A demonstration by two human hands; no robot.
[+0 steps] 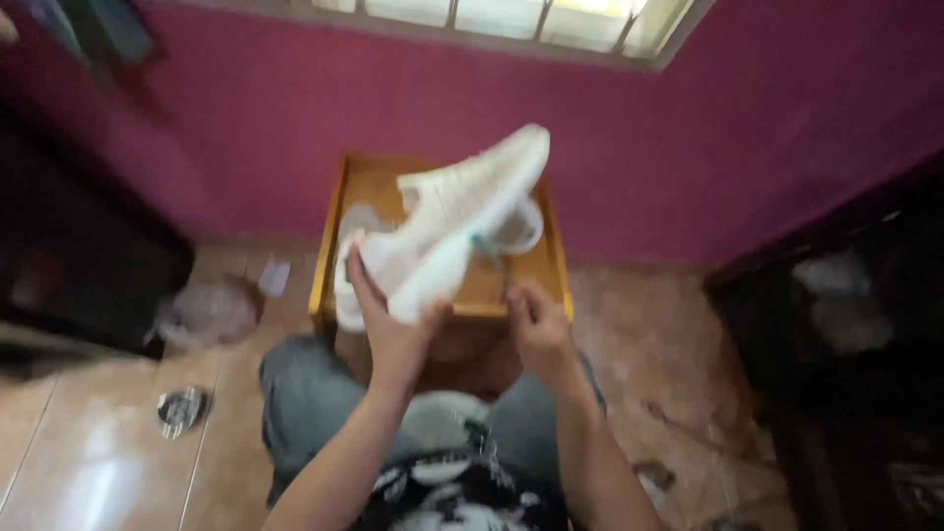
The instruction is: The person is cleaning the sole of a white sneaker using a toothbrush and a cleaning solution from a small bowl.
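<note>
My left hand (393,329) holds a white knit sneaker (462,211) by its heel, lifted with the toe pointing up and to the right. My right hand (536,324) pinches a thin teal lace (489,254) that runs up to the sneaker. Beneath the shoe stands a small yellow wooden table (551,270). On it lies something pale, white and partly clear (521,231), blurred and mostly hidden by the shoe.
A pink wall (246,147) rises behind the table, under a window. Dark furniture (69,256) stands at the left and dark shelving (846,324) at the right. On the tiled floor lie a crumpled clear bag (208,310) and a small round metal object (181,407).
</note>
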